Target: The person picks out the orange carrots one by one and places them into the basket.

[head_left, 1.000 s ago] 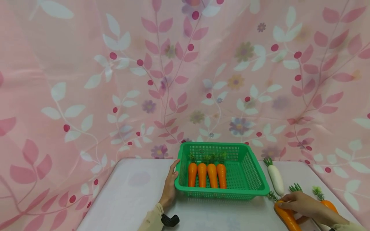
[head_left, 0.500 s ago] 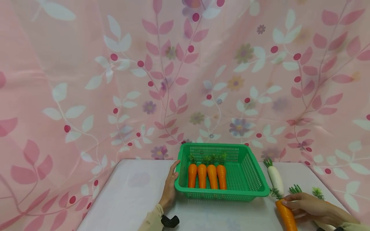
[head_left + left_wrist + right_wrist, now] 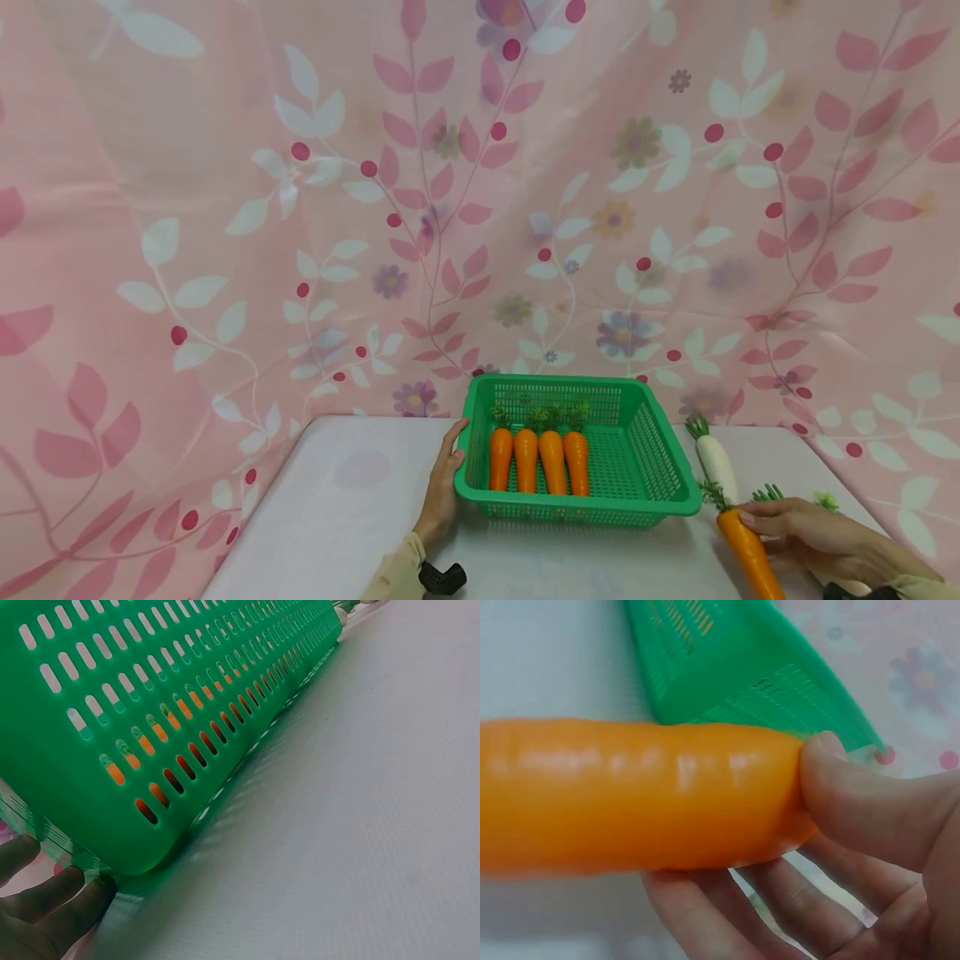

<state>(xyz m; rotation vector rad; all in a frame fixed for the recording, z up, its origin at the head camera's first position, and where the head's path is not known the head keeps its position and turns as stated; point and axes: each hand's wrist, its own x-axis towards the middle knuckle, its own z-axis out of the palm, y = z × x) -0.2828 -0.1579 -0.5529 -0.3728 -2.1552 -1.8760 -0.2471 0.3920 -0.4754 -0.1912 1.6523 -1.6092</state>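
Patterned cloth (image 3: 480, 192) fills the whole background, hung behind and around both sides of the table. Ground colour pale pink. Print: trailing stems with pink leaves (image 3: 475, 214), whitish leaves (image 3: 201, 292), round magenta berries (image 3: 178, 335); scattered blooms, among them a yellow flower (image 3: 613, 219) and a bluish flower (image 3: 621, 334), some blurred. Shallow creases and soft sheen, chiefly at left. Table (image 3: 360, 517) pale, greyish white, far corners rounded; one faint mauve patch (image 3: 363, 469) left of centre. Fine ribbed texture in left wrist view. Light diffuse, rather dim.
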